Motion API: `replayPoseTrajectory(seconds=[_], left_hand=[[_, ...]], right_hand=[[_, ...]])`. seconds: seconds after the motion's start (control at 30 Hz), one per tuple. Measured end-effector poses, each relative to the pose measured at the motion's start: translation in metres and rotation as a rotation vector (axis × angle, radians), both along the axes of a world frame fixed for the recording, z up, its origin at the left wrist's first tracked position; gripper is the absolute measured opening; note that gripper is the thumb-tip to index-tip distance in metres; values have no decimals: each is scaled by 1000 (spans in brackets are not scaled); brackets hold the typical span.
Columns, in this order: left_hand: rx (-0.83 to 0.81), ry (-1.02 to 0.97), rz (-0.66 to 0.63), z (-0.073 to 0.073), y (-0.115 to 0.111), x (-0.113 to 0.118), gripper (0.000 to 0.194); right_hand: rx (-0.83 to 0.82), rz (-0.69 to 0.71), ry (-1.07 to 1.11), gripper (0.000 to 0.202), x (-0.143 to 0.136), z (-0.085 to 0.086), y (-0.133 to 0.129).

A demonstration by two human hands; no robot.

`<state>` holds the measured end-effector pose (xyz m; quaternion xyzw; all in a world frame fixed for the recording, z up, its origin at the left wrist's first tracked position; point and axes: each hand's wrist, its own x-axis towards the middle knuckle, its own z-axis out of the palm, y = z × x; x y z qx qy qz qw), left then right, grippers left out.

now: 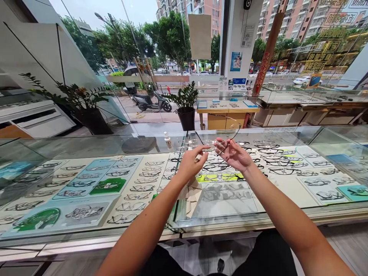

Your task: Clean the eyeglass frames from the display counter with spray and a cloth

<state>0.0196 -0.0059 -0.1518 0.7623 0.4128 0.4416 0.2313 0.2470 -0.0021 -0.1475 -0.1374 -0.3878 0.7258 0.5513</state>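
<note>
My right hand [234, 155], raised above the glass counter, pinches a pair of eyeglasses [239, 132] between thumb and fingers. The glasses have a thin dark frame with clear lenses, and one temple points off to the left. Beside them is my left hand [193, 163], its index finger and thumb apart and pointing toward the right hand, the other fingers curled. I see nothing clearly held in it. Below the left wrist, a beige cloth [193, 197] with zigzag edges appears to lie on the glass top. A small white bottle [167, 141] stands on the counter, left of my hands.
Rows of eyeglasses [148, 173] lie inside the glass display counter [218, 221], some on blue and green trays [109, 185]. Potted plants [186, 115] and a wooden display table [227, 119] stand beyond it, before tall windows. A dark stool [140, 145] shows behind the glass.
</note>
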Motion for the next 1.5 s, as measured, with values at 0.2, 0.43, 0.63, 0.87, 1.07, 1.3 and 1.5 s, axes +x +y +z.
replayPoseTrajectory(seconds=[0.2, 0.43, 0.63, 0.87, 1.07, 1.3, 1.5], left_hand=[[-43, -358, 90, 2, 14, -16, 39], [-438, -960, 311, -5, 66, -62, 84], [-585, -1091, 259, -15, 87, -86, 88], [-719, -1217, 166, -24, 101, -107, 72], [-783, -1246, 141, -28, 105, -109, 59], [-610, -1130, 160, -8, 95, -104, 37], [-274, -918, 208, 15, 64, -74, 43]], right_hand=[[-51, -113, 45, 13, 14, 4, 3], [-66, -116, 0, 18, 13, 3, 1], [-35, -112, -69, 11, 13, -2, 3], [-7, -91, -96, 13, 12, -5, 4], [-11, -85, -102, 14, 11, -4, 4], [24, -90, -102, 11, 14, 4, 1], [65, -104, -120, 17, 11, 11, -1]])
